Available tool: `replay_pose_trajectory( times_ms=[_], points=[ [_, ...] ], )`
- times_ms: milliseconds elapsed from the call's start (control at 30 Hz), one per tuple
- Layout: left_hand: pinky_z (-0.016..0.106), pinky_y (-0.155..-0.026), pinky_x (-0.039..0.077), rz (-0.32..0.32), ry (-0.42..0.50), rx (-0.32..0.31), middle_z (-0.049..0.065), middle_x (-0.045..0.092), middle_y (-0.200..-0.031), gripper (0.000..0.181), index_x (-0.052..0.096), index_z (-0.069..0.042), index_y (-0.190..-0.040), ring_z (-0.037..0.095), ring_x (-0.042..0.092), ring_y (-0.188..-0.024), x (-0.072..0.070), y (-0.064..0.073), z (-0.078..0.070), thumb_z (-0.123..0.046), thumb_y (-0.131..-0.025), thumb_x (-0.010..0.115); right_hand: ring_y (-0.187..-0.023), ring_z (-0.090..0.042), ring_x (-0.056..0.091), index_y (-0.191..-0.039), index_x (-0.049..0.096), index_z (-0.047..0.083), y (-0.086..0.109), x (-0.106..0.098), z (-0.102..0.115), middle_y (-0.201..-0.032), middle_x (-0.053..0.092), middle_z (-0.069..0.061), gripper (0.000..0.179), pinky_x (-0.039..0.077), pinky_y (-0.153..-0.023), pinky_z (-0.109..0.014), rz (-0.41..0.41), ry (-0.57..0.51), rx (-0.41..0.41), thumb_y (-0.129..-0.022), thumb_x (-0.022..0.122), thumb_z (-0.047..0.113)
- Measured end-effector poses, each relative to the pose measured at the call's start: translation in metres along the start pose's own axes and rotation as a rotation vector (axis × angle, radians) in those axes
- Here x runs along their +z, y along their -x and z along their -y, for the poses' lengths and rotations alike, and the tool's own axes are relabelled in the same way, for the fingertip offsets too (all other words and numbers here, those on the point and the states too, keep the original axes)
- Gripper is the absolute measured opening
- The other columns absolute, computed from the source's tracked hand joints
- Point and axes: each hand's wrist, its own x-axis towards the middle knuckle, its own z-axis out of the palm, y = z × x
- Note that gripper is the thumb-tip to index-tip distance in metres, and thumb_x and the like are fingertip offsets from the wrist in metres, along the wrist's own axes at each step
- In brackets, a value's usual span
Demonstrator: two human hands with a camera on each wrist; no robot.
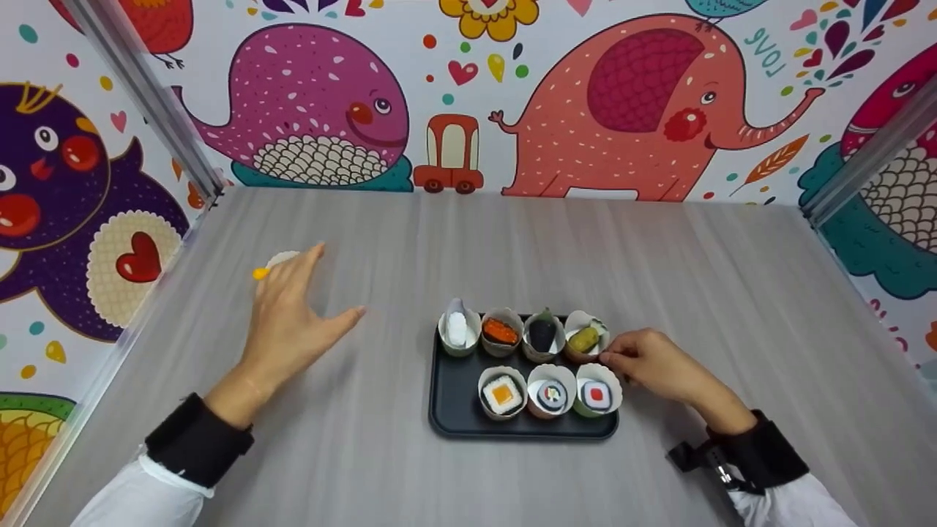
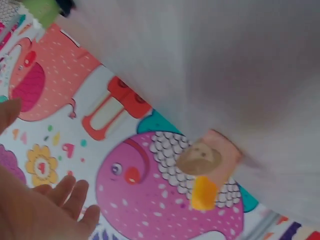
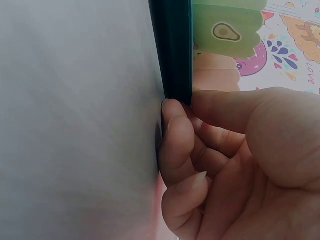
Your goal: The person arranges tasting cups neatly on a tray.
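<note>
My left hand (image 1: 287, 316) is held over the left of the table, thumb and fingers spread wide with nothing between them. Beyond its fingers stands a paper cup (image 2: 226, 159), pinkish with a brown printed figure, and a yellow piece (image 2: 204, 194) shows at its rim; the hand hides most of it in the head view. On the right, my right hand (image 1: 662, 366) pinches the right edge of a black tray (image 1: 454, 410), thumb on the rim and fingers curled beneath. Paper cups with toy sushi fill most of the tray, including an orange-topped one (image 1: 501, 331) and an egg-topped one (image 1: 502, 395).
The back row of cups also holds a white piece (image 1: 456, 329), a dark piece (image 1: 542, 334) and a yellow-green piece (image 1: 584, 339). Two round rolls (image 1: 552, 395) stand at the front right. Printed wall panels (image 1: 468, 88) border the grey table (image 1: 366, 468).
</note>
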Motion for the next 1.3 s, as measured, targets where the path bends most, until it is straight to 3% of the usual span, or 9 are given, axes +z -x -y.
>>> replay_pose_trajectory(
  times_ms=[267, 500, 767, 1300],
  points=[
    [0.065, -0.116, 0.023, 0.015, -0.140, -0.023, 0.029, 0.050, -0.151, 0.107, 0.041, 0.005, -0.156, 0.050, 0.045, -0.136, -0.008, -0.016, 0.042, -0.033, -0.072, 0.096, -0.056, -0.009, 0.052, -0.084, 0.072, 0.005, 0.000, 0.001, 0.001, -0.065, 0.059, 0.002, 0.020, 0.043, -0.053, -0.023, -0.009, -0.002, 0.001, -0.102, 0.066, 0.011],
    [0.067, -0.116, 0.020, 0.086, -0.183, -0.144, 0.032, 0.045, -0.155, 0.112, 0.036, 0.004, -0.158, 0.052, 0.040, -0.139, -0.014, -0.027, 0.069, -0.044, -0.075, 0.093, -0.057, -0.009, 0.053, -0.083, 0.072, 0.004, -0.001, 0.002, 0.002, -0.066, 0.060, 0.001, 0.020, 0.044, -0.053, -0.023, -0.009, -0.008, 0.009, -0.102, 0.066, 0.010],
    [0.069, -0.116, 0.015, 0.204, -0.227, -0.234, 0.033, 0.038, -0.159, 0.114, 0.032, 0.008, -0.158, 0.056, 0.036, -0.140, -0.015, -0.041, 0.085, -0.049, -0.077, 0.090, -0.057, -0.010, 0.052, -0.083, 0.072, 0.005, -0.001, 0.001, 0.002, -0.066, 0.059, 0.000, 0.021, 0.044, -0.054, -0.024, -0.005, -0.005, 0.013, -0.102, 0.066, 0.011],
    [0.065, -0.108, 0.026, 0.340, -0.222, -0.367, 0.038, 0.057, -0.136, 0.097, 0.045, 0.010, -0.149, 0.053, 0.055, -0.123, -0.008, -0.057, 0.105, -0.049, -0.082, 0.083, -0.057, -0.009, 0.052, -0.083, 0.071, 0.005, 0.000, 0.001, 0.002, -0.065, 0.058, 0.002, 0.021, 0.043, -0.054, -0.024, -0.010, 0.006, 0.013, -0.102, 0.066, 0.012]
  ],
)
